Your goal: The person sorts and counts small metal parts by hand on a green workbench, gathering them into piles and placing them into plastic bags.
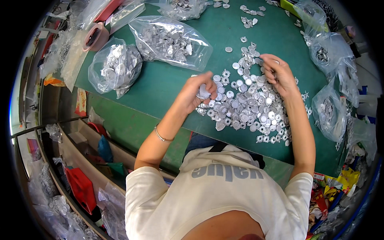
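Clock set on the pile of silvery discs (246,106), 12 = away from the person, left to right
9, well out: clear bag (118,72) of silvery pieces on the green table (224,34)
10: bigger clear bag (168,42), same sort of fill, lying on its side
9, at pile edge: left hand (195,89), fingers curled in around a silvery piece (203,93); can't tell if it's one or several
Centre: the pile, loose and overlapping, many rims toothed, some with centre holes
Between 1 and 2: right hand (281,75), fingers bent toward palm; can't tell if anything's pinched
3: small clear bag (328,110) of parts
Handling, my guess: light, stiff, slick on each other, not fragile; pinch across the rim, tilted ones first, slide flat ones onto a neighbour
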A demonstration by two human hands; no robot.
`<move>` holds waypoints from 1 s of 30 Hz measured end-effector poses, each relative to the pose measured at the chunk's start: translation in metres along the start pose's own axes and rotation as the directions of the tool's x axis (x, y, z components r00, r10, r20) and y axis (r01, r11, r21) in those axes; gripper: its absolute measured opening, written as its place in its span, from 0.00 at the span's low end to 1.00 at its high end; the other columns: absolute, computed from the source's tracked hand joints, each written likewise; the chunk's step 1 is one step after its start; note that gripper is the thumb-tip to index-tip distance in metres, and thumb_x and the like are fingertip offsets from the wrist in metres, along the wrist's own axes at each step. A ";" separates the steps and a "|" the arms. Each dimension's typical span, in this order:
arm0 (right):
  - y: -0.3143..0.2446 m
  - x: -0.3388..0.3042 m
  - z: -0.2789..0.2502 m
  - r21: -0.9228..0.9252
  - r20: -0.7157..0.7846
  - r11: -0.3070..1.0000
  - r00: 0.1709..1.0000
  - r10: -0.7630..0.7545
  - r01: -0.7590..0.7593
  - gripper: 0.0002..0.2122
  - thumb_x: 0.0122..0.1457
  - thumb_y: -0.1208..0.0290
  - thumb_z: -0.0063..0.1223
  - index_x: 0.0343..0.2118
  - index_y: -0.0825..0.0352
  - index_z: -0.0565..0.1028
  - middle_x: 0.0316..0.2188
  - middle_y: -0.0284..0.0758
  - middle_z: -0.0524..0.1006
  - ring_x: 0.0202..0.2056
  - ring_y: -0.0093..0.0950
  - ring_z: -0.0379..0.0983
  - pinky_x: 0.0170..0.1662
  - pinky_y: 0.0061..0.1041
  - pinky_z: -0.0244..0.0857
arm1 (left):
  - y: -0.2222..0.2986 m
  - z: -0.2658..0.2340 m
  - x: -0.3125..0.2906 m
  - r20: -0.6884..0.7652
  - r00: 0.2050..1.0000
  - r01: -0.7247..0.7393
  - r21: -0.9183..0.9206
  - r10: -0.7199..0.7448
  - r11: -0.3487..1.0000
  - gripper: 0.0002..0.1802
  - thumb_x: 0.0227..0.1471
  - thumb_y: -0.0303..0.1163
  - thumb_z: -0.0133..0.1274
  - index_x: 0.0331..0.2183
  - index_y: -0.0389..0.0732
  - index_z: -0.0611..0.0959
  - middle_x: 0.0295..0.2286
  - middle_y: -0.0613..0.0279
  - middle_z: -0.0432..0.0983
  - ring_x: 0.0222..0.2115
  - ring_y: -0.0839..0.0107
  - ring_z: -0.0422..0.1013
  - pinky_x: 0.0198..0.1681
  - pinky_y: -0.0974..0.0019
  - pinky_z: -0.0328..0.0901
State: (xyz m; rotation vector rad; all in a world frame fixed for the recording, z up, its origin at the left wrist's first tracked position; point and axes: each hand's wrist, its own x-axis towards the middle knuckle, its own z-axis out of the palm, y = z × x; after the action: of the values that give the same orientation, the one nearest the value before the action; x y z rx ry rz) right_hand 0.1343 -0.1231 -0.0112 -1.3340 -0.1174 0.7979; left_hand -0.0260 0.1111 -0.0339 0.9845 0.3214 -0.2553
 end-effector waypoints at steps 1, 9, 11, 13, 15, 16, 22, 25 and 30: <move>-0.002 0.003 0.009 -0.299 -0.044 0.954 0.999 -0.019 0.005 0.10 0.55 0.74 0.49 0.40 0.70 0.74 0.21 0.31 0.68 0.20 0.21 0.61 0.15 0.19 0.54 | -0.003 -0.004 0.002 -0.011 1.000 0.003 0.133 -0.002 0.991 0.08 0.49 0.31 0.52 0.22 0.39 0.73 0.17 0.59 0.69 0.15 0.74 0.63 0.14 0.74 0.54; 0.014 0.025 0.031 -0.936 0.352 -0.143 0.878 -0.323 0.322 0.12 0.53 0.66 0.51 0.41 0.54 0.76 0.28 0.39 0.73 0.29 0.40 0.72 0.30 0.36 0.65 | -0.003 0.024 -0.006 0.009 0.890 -0.068 0.991 0.457 0.113 0.16 0.39 0.32 0.61 0.33 0.39 0.77 0.26 0.55 0.69 0.24 0.57 0.71 0.27 0.59 0.64; 0.014 0.024 0.020 -0.904 0.419 -0.083 0.829 -0.371 0.420 0.12 0.53 0.67 0.51 0.42 0.54 0.76 0.28 0.39 0.73 0.28 0.40 0.72 0.30 0.37 0.65 | -0.007 0.020 -0.005 0.054 0.886 -0.104 0.991 0.461 0.084 0.16 0.39 0.30 0.61 0.35 0.41 0.78 0.27 0.56 0.69 0.25 0.57 0.70 0.27 0.59 0.64; 0.012 0.022 0.018 -0.898 0.427 -0.075 0.820 -0.380 0.433 0.13 0.53 0.68 0.50 0.42 0.54 0.76 0.27 0.39 0.73 0.28 0.40 0.72 0.30 0.37 0.65 | -0.009 0.018 -0.005 0.102 0.887 -0.144 0.988 0.450 0.060 0.16 0.40 0.27 0.59 0.36 0.44 0.79 0.29 0.57 0.68 0.25 0.57 0.70 0.28 0.57 0.64; 0.007 0.016 0.021 -0.924 0.381 -0.117 0.856 -0.349 0.363 0.13 0.53 0.69 0.50 0.43 0.54 0.75 0.28 0.39 0.73 0.28 0.39 0.72 0.30 0.37 0.65 | -0.010 0.018 -0.006 0.154 0.891 -0.190 0.981 0.427 0.043 0.16 0.41 0.25 0.57 0.37 0.45 0.79 0.33 0.57 0.68 0.26 0.55 0.71 0.28 0.56 0.65; 0.007 0.014 0.021 -0.928 0.372 -0.123 0.861 -0.346 0.352 0.13 0.53 0.69 0.50 0.43 0.54 0.75 0.28 0.39 0.73 0.28 0.39 0.72 0.30 0.37 0.65 | -0.009 0.019 -0.006 0.156 0.900 -0.175 0.985 0.406 0.009 0.16 0.41 0.24 0.56 0.38 0.46 0.79 0.34 0.57 0.68 0.26 0.54 0.71 0.28 0.55 0.65; 0.008 0.018 0.013 -0.891 0.449 -0.200 0.855 -0.259 0.407 0.15 0.53 0.71 0.50 0.45 0.54 0.74 0.26 0.37 0.70 0.28 0.37 0.70 0.29 0.36 0.62 | -0.002 0.014 -0.007 0.205 0.896 -0.182 0.979 0.394 -0.096 0.15 0.42 0.22 0.54 0.36 0.45 0.80 0.36 0.59 0.67 0.23 0.53 0.71 0.26 0.55 0.65; 0.003 0.023 0.011 -0.886 0.463 -0.111 0.854 -0.237 0.449 0.15 0.51 0.72 0.52 0.44 0.54 0.74 0.28 0.37 0.72 0.31 0.37 0.70 0.32 0.35 0.63 | 0.001 0.010 -0.004 0.265 0.877 -0.240 0.964 0.401 -0.114 0.12 0.43 0.22 0.53 0.35 0.44 0.80 0.37 0.60 0.68 0.23 0.54 0.71 0.26 0.55 0.65; 0.001 0.023 0.003 -0.898 0.416 0.044 0.878 -0.236 0.437 0.12 0.49 0.71 0.55 0.39 0.57 0.75 0.32 0.36 0.73 0.35 0.37 0.71 0.37 0.33 0.64 | -0.006 0.009 0.001 0.316 0.821 -0.308 0.947 0.476 -0.097 0.08 0.46 0.24 0.53 0.32 0.39 0.79 0.34 0.59 0.70 0.23 0.54 0.70 0.26 0.57 0.65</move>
State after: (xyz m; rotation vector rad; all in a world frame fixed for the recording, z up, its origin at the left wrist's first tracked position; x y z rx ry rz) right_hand 0.1493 -0.1077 -0.0198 -2.3885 -1.3078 0.2905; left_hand -0.0263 0.1002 -0.0341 2.5484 -0.1724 0.2559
